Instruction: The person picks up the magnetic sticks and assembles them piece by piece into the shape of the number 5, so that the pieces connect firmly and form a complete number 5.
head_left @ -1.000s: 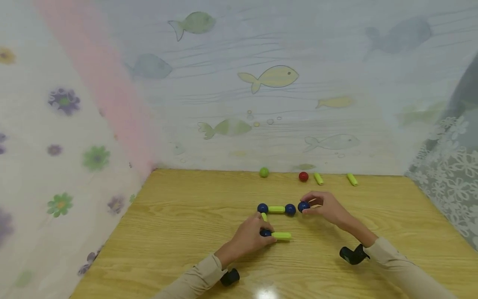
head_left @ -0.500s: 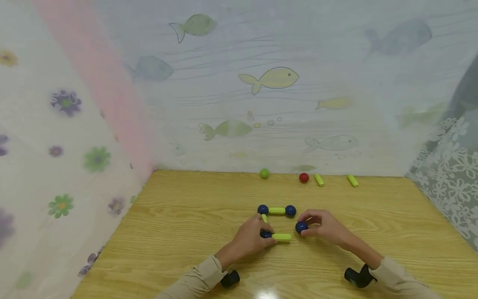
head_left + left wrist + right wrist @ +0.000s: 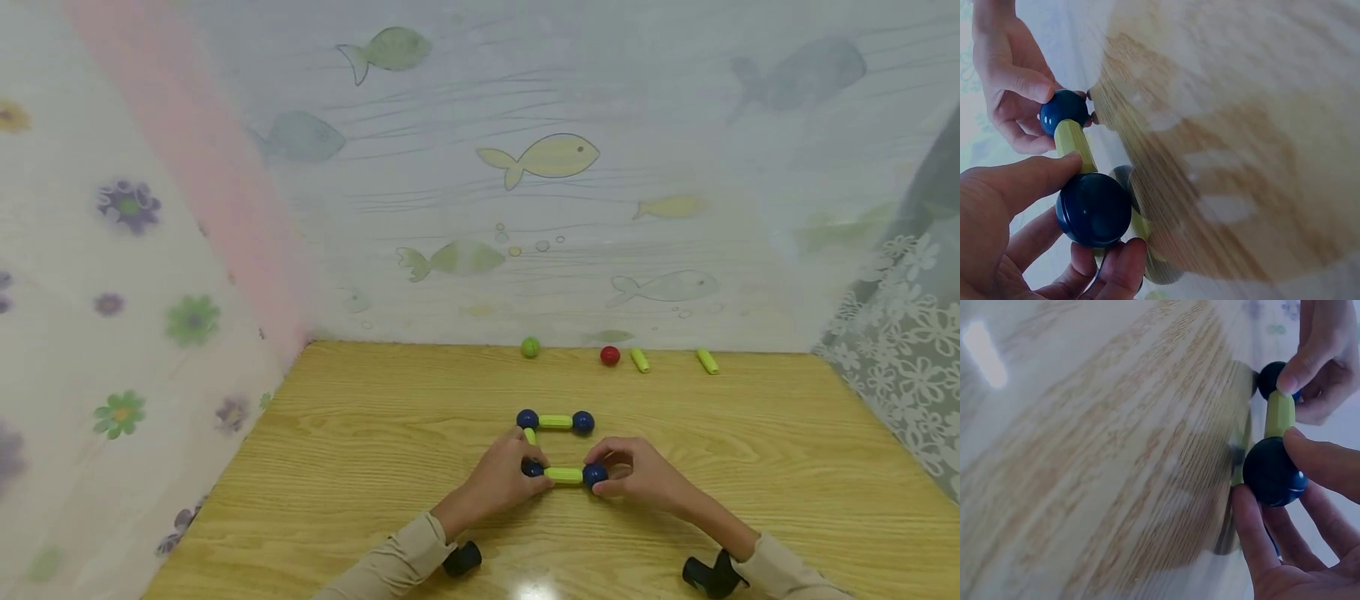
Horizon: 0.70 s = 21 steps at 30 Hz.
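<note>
My left hand (image 3: 501, 475) grips a dark blue ball (image 3: 1094, 210) at the near left corner of a ball-and-rod shape, its thumb reaching onto the yellow-green rod (image 3: 564, 476). At that rod's right end, my right hand (image 3: 643, 475) pinches another dark blue ball (image 3: 1274, 471) between thumb and fingers; ball and rod touch. A second rod (image 3: 530, 437), partly hidden by the left hand, leads back to the far left blue ball (image 3: 527, 419). From there a far rod (image 3: 556, 422) runs to the far right blue ball (image 3: 582, 422).
Along the table's back edge lie a green ball (image 3: 530, 347), a red ball (image 3: 610, 356) and two loose yellow-green rods, a left one (image 3: 640, 360) and a right one (image 3: 707, 361). A fish-patterned curtain (image 3: 450, 200) hangs behind the wooden table (image 3: 375, 467).
My right hand has brought its blue ball from beside the far right ball toward me, then left against the near rod's end. The left hand has stayed in place.
</note>
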Each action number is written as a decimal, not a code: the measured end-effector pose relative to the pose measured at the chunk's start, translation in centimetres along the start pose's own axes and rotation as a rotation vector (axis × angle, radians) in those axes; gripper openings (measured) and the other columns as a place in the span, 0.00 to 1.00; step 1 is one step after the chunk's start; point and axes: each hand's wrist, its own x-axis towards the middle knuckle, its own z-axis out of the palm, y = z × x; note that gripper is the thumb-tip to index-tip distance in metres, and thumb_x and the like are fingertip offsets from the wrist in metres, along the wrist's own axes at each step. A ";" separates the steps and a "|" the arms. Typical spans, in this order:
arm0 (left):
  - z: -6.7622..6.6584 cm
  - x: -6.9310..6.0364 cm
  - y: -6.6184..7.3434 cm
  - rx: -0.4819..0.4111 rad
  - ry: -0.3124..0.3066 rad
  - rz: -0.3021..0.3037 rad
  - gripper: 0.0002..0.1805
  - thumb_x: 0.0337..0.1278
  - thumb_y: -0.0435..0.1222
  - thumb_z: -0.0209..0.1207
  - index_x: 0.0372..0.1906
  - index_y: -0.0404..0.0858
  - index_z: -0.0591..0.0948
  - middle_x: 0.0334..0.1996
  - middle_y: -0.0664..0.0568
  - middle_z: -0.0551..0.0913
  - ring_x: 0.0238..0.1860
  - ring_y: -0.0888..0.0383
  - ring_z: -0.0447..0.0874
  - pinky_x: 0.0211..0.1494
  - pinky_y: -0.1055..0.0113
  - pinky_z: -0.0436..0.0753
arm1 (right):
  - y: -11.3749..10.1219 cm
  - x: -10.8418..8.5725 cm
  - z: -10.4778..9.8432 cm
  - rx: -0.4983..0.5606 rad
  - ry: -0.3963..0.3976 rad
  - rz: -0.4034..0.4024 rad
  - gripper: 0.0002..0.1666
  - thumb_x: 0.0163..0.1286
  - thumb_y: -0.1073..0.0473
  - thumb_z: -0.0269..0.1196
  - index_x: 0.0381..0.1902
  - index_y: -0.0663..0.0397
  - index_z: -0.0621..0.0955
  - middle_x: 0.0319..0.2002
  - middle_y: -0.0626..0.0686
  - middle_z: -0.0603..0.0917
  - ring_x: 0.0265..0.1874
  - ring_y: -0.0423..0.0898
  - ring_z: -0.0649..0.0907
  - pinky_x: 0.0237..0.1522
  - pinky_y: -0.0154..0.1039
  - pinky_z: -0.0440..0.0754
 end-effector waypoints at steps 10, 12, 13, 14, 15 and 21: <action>-1.8 0.9 -1.3 -0.098 -0.043 0.069 0.06 0.54 0.40 0.66 0.35 0.43 0.86 0.28 0.56 0.74 0.30 0.63 0.71 0.32 0.73 0.73 | -0.1 0.0 0.3 -0.080 0.025 -0.009 0.18 0.58 0.63 0.70 0.45 0.65 0.79 0.45 0.59 0.80 0.44 0.52 0.80 0.42 0.39 0.82; -2.2 1.2 -1.7 -0.102 -0.040 0.083 0.08 0.54 0.39 0.67 0.38 0.41 0.86 0.31 0.53 0.74 0.32 0.60 0.72 0.33 0.72 0.74 | -0.3 0.0 0.3 -0.082 0.024 -0.011 0.18 0.58 0.63 0.70 0.45 0.64 0.79 0.45 0.59 0.80 0.44 0.52 0.81 0.42 0.38 0.82; -2.4 1.3 -1.8 -0.100 -0.040 0.084 0.09 0.54 0.38 0.67 0.39 0.41 0.85 0.34 0.53 0.74 0.34 0.58 0.72 0.35 0.72 0.75 | -0.3 0.0 0.4 -0.082 0.024 -0.010 0.18 0.58 0.63 0.70 0.45 0.64 0.79 0.45 0.59 0.80 0.44 0.52 0.80 0.42 0.38 0.82; -2.5 1.4 -2.0 -0.095 -0.042 0.086 0.10 0.54 0.38 0.67 0.41 0.41 0.85 0.37 0.51 0.74 0.37 0.56 0.73 0.37 0.70 0.76 | -0.4 0.0 0.4 -0.082 0.023 -0.009 0.18 0.58 0.63 0.70 0.45 0.65 0.79 0.45 0.59 0.80 0.44 0.52 0.80 0.41 0.38 0.82; -2.6 1.5 -2.1 -0.092 -0.043 0.087 0.12 0.54 0.39 0.67 0.43 0.41 0.85 0.40 0.50 0.74 0.40 0.54 0.74 0.40 0.69 0.77 | -0.5 -0.1 0.4 -0.081 0.022 -0.008 0.18 0.58 0.63 0.70 0.45 0.65 0.79 0.45 0.59 0.79 0.44 0.53 0.80 0.41 0.38 0.82; -3.0 1.7 -2.5 -0.054 -0.076 0.065 0.24 0.54 0.44 0.66 0.56 0.41 0.79 0.63 0.45 0.65 0.62 0.46 0.65 0.58 0.52 0.73 | -0.8 -0.1 0.3 -0.081 0.019 -0.004 0.18 0.58 0.64 0.69 0.45 0.66 0.79 0.46 0.60 0.79 0.44 0.56 0.80 0.41 0.39 0.82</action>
